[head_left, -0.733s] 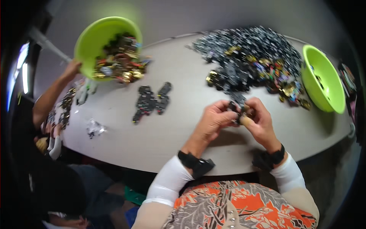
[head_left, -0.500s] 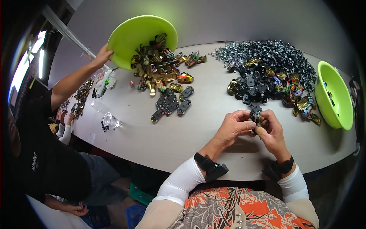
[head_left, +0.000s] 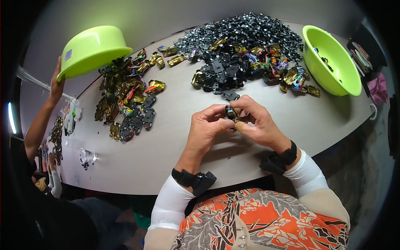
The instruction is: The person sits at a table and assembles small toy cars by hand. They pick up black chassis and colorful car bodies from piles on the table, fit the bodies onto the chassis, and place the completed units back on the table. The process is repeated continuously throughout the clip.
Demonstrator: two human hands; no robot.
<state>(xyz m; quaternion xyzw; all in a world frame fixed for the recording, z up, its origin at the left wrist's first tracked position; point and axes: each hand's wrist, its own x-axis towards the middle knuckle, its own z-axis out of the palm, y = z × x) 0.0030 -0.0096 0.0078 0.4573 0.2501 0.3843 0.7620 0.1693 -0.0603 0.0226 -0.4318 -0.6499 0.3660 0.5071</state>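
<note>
Between the fingertips of both my hands sits a small toy car (head_left: 229, 111), dark with a shiny part, mostly hidden by the fingers. My left hand (head_left: 206, 127) pinches it from one side, and my right hand (head_left: 260, 125) is closed on its other side, a tan wrap on the thumb. Just beyond my fingers a black toy car chassis (head_left: 231, 95) lies at the near edge of a heap of black chassis (head_left: 221, 68). Shiny gold and multicoloured car bodies (head_left: 271, 62) lie to the right of that heap.
A large pile of small dark wheel parts (head_left: 254, 35) spreads at the back. A green basin (head_left: 352, 85) stands at the right with a few pieces inside. At the left a co-worker's hand (head_left: 56, 85) holds another green basin (head_left: 93, 46) above gold car bodies (head_left: 125, 85). A clear cup (head_left: 86, 156) lies nearby.
The co-worker's basin has tipped over further, and more car bodies lie spread on the table beneath it. My view has swung right. Both my hands still hold the small toy car.
</note>
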